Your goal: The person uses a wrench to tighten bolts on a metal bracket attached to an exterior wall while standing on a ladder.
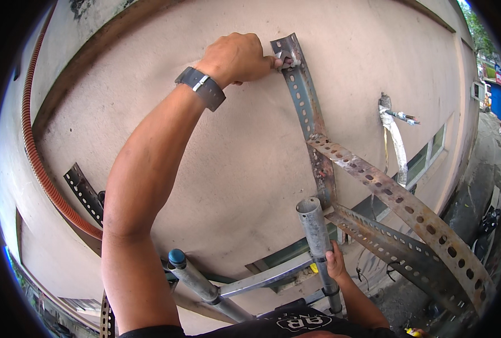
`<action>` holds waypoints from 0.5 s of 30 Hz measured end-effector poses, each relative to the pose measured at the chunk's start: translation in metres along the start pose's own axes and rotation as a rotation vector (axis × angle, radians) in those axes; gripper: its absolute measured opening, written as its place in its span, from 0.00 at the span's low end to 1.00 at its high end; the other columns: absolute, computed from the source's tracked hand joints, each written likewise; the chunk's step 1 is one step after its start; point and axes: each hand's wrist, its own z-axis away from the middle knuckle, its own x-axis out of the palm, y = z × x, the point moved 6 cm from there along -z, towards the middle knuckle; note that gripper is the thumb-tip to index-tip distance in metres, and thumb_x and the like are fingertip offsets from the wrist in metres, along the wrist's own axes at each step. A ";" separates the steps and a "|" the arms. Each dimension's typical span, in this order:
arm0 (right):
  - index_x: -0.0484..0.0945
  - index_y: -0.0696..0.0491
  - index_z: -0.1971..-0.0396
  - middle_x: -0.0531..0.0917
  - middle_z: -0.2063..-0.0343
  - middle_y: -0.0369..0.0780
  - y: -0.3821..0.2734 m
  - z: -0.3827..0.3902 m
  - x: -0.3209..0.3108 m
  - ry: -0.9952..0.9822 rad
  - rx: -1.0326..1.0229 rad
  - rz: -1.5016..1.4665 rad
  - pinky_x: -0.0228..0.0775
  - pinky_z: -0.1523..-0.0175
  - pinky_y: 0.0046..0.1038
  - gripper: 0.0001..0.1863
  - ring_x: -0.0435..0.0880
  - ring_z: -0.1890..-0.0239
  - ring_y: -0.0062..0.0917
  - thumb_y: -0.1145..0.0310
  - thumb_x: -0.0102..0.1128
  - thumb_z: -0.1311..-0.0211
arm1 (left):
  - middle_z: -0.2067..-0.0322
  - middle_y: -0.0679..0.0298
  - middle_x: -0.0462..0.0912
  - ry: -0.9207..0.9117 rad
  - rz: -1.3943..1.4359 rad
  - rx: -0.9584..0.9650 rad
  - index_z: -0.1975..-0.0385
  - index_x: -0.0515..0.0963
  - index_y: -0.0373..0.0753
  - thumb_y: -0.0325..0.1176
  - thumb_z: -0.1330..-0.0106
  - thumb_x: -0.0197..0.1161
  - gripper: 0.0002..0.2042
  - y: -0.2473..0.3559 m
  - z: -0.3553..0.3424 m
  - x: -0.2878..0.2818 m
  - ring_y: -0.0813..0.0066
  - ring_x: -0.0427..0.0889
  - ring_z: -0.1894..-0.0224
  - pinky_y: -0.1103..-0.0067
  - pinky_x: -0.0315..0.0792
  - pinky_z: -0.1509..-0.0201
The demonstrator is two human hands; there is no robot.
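Observation:
My left hand (pixel 236 59) is raised high against the wall and curled into a fist. Its fingertips meet a small metal piece (pixel 284 60) at the upper end of a perforated angle-iron bracket (pixel 301 101); what the fingers hold there is too hidden to name. A dark band circles the left wrist. Lower down on the right, my right hand (pixel 336 262) is wrapped round an upright grey metal pipe (pixel 315 228), with only part of the fingers showing. The pipe's open top stands just below the bracket's lower end.
Two rusty perforated arms (pixel 397 194) jut from the bracket toward the lower right. Wrapped pipes and cable ends (pixel 394 129) stick out of the wall. A blue-capped pipe (pixel 191 276) joins a crossbar (pixel 267 276) below. An orange corrugated conduit (pixel 30 124) runs down the left.

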 end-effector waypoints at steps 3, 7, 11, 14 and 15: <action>0.69 0.61 0.40 0.82 0.56 0.58 0.003 0.000 0.000 0.010 0.001 0.008 0.70 0.46 0.44 0.46 0.82 0.53 0.53 0.28 0.40 0.32 | 0.92 0.65 0.75 0.061 -0.033 0.020 0.82 0.84 0.38 0.57 0.27 0.60 0.29 0.001 0.000 -0.001 0.75 0.74 0.90 0.80 0.65 0.83; 0.70 0.61 0.41 0.82 0.58 0.58 0.007 0.001 0.001 0.045 0.006 0.018 0.71 0.48 0.45 0.47 0.82 0.55 0.53 0.26 0.40 0.33 | 0.92 0.66 0.75 0.172 -0.047 0.027 0.81 0.84 0.38 0.57 0.27 0.59 0.29 0.000 0.007 0.014 0.76 0.74 0.90 0.81 0.64 0.84; 0.70 0.60 0.41 0.83 0.62 0.57 0.006 0.002 0.001 0.002 0.077 0.008 0.71 0.51 0.45 0.48 0.83 0.58 0.53 0.25 0.40 0.33 | 0.91 0.64 0.75 0.089 0.011 0.002 0.79 0.83 0.37 0.52 0.22 0.54 0.27 0.001 0.020 0.021 0.75 0.73 0.90 0.79 0.67 0.81; 0.70 0.59 0.41 0.83 0.64 0.56 0.004 0.000 -0.001 0.055 -0.001 0.045 0.72 0.52 0.45 0.47 0.83 0.60 0.53 0.26 0.40 0.33 | 0.88 0.61 0.77 -0.067 0.176 0.027 0.74 0.81 0.35 0.46 0.18 0.48 0.25 0.001 0.037 0.041 0.73 0.74 0.88 0.74 0.70 0.78; 0.70 0.59 0.41 0.83 0.63 0.56 0.005 0.002 -0.001 0.046 0.017 0.041 0.72 0.51 0.45 0.47 0.83 0.59 0.53 0.26 0.40 0.33 | 0.86 0.60 0.78 -0.058 0.196 0.068 0.71 0.81 0.35 0.43 0.17 0.45 0.24 0.005 0.052 0.054 0.72 0.75 0.88 0.71 0.72 0.77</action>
